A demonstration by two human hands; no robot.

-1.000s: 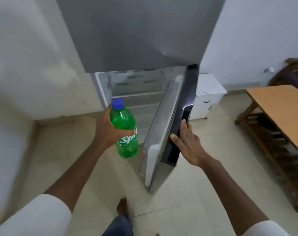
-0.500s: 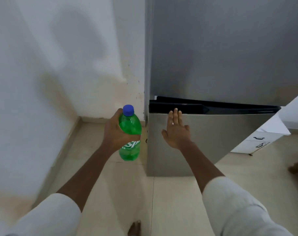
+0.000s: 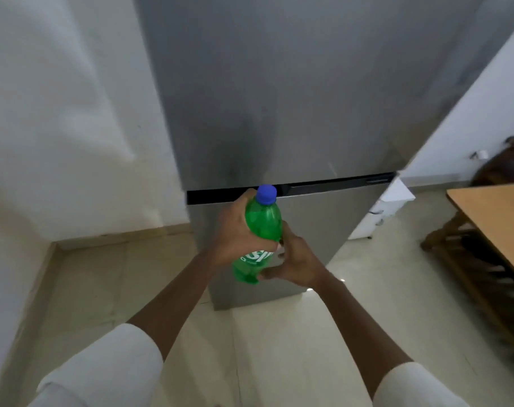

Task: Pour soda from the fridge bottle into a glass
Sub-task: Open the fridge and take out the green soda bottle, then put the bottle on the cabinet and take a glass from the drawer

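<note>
White wall (image 3: 59,113) on the left, pale tiled floor (image 3: 279,348) below. The left hand (image 3: 235,233) is wrapped round the green soda bottle (image 3: 261,221) — near upright, blue cap (image 3: 266,194) topmost, base tipped slightly left. The right hand (image 3: 293,262) cups its lower side. Behind stands the closed grey fridge (image 3: 279,98); a wooden table (image 3: 493,224) is cut off at right — the label is half hidden.

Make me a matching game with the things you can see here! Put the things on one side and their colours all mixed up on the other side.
Things:
1. bottle cap
2. soda bottle
3. fridge door
4. wooden table

Colours:
A. light brown
B. blue
C. silver grey
D. green

Pairs: 1-B, 2-D, 3-C, 4-A
</note>
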